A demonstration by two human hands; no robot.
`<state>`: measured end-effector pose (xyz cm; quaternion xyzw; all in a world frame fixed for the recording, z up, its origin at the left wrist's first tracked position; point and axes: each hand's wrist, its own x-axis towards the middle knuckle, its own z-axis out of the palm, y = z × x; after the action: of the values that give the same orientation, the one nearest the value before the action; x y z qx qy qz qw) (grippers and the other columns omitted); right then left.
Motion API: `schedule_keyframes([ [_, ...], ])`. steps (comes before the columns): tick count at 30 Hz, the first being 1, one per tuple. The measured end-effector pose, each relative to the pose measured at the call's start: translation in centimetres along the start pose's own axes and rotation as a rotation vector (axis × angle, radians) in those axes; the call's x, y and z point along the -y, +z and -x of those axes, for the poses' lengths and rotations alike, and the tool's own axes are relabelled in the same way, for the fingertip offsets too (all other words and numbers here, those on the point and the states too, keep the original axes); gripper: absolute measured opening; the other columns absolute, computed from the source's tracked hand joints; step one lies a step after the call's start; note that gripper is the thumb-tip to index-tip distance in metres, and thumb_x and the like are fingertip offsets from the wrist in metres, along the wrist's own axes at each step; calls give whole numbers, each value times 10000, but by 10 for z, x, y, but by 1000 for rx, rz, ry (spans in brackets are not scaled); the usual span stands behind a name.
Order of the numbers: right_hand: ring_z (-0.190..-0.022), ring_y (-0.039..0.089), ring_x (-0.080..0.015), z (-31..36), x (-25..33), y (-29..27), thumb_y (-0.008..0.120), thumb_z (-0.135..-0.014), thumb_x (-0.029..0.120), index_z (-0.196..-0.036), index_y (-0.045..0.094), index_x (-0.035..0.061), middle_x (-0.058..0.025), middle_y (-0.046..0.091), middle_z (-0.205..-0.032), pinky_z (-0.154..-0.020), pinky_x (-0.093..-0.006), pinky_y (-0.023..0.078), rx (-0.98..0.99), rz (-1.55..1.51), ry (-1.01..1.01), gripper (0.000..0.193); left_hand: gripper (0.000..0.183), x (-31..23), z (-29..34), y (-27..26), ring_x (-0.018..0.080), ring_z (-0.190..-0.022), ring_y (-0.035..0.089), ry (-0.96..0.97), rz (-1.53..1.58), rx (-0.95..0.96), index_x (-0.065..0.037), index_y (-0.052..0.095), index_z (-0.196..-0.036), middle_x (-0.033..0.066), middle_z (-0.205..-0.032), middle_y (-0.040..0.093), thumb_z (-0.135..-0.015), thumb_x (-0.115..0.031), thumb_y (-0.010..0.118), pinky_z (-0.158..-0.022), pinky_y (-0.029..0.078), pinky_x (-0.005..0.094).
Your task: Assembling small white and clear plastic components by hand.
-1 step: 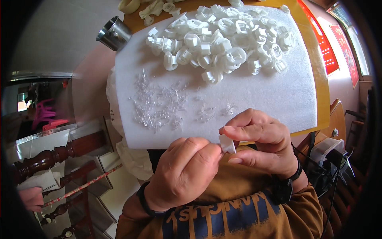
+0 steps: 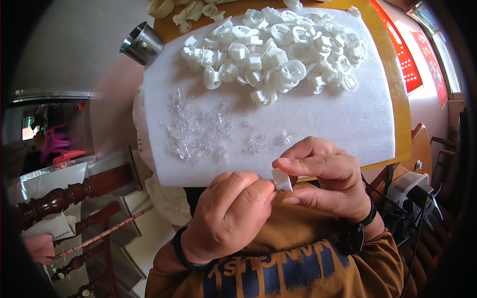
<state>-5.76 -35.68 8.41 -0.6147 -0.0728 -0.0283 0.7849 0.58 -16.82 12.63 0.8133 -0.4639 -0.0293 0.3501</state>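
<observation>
My right hand (image 2: 325, 179) pinches a small white plastic part (image 2: 281, 181) between thumb and fingers, just past the near edge of the padded white sheet. A flat, square-edged face of the part shows; the rest lies behind the fingers. My left hand (image 2: 233, 213) is closed, its fingertips pressed against the part's left side. Whatever those fingertips grip is hidden. Beyond the hands, small clear plastic pieces (image 2: 201, 130) lie scattered on the sheet, with small clusters nearer my right hand. Farther back is a heap of white round plastic parts with square housings (image 2: 278, 57).
The white foam sheet (image 2: 343, 124) covers most of a yellow-brown table (image 2: 403, 119). A metal cup (image 2: 143, 43) stands at the far left corner, near a tape roll (image 2: 160, 8). A dark wooden railing (image 2: 74, 191) is at left. At right are a clear plastic container (image 2: 410, 186) and cables.
</observation>
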Motion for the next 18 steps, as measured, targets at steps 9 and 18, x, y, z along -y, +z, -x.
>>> schedule_keyframes([
  [9,-831,597,-112,-4,7,-14,673,-854,32,-1233,577,22,-72,632,-981,-770,-250,485,-253,-260,262,390,263,4,-2,1,291,-697,593,-259,71,54,-17,595,-965,114,-859,596,-731,-23,715,-617,484,373],
  [18,-947,623,-222,-24,56,-195,641,-893,171,-1196,502,-14,-173,592,-1114,-840,-308,532,-1047,-497,-216,382,200,13,21,-1,282,-676,607,-214,-59,197,-2,629,-930,133,-845,619,-743,-26,697,-601,487,347],
])
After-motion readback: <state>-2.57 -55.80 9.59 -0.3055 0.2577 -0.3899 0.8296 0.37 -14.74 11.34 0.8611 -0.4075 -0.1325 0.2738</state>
